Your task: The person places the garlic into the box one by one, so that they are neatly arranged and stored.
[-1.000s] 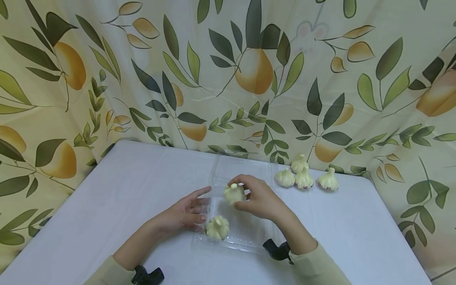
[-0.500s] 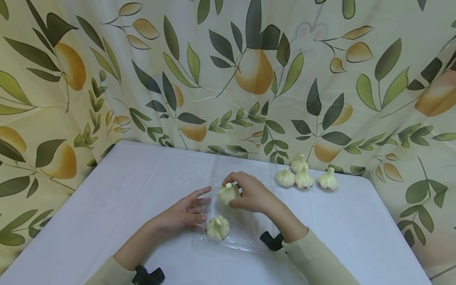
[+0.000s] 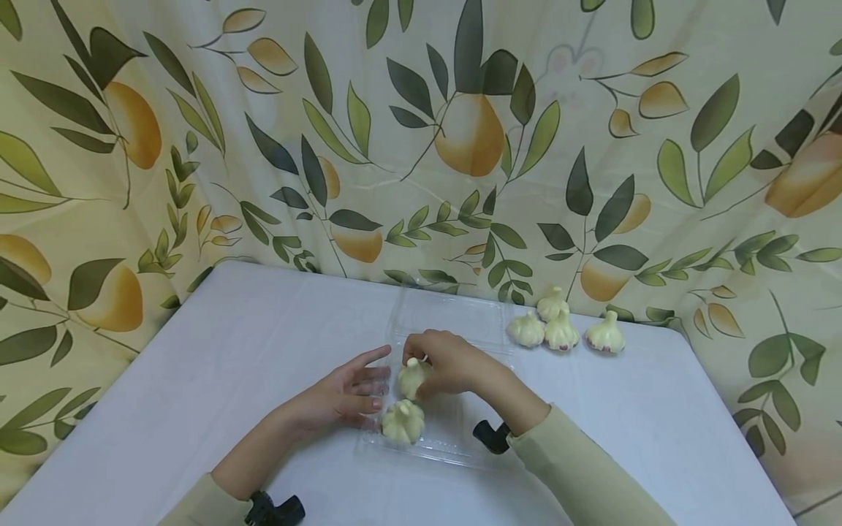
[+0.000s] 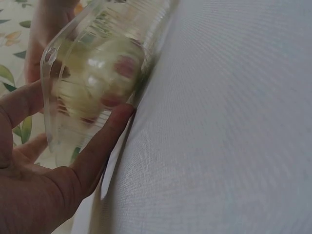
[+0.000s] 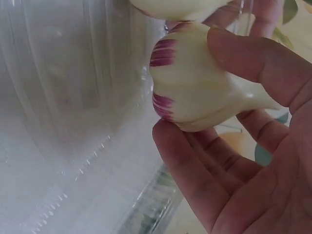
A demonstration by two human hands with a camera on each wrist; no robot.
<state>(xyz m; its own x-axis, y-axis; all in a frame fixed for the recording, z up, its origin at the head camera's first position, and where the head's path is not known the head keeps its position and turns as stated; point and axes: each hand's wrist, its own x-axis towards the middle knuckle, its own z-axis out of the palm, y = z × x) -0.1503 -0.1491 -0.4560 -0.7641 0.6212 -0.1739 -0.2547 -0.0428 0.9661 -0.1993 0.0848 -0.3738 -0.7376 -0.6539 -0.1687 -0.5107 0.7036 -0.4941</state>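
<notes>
My right hand (image 3: 454, 363) grips a pale garlic bulb (image 3: 412, 378) between thumb and fingers, inside the clear plastic container (image 3: 454, 447). In the right wrist view that garlic bulb (image 5: 195, 78) shows purple streaks at its base, low over the ridged container floor. Just in front of it, another garlic bulb (image 3: 403, 421) sits in the container's near left corner. My left hand (image 3: 338, 394) rests against the container's left side with fingers spread. The left wrist view shows its fingers (image 4: 105, 146) touching the clear wall, with garlic behind the plastic.
Several more garlic bulbs (image 3: 561, 332) stand at the back right of the white-covered table (image 3: 276, 329). The container's clear lid (image 3: 454, 314) lies opened toward the back. A fruit-patterned curtain (image 3: 421, 146) hangs behind the table.
My right hand has carried its garlic bulb left, then down toward the bulb in the near left corner. The left hand has stayed at the container's side.
</notes>
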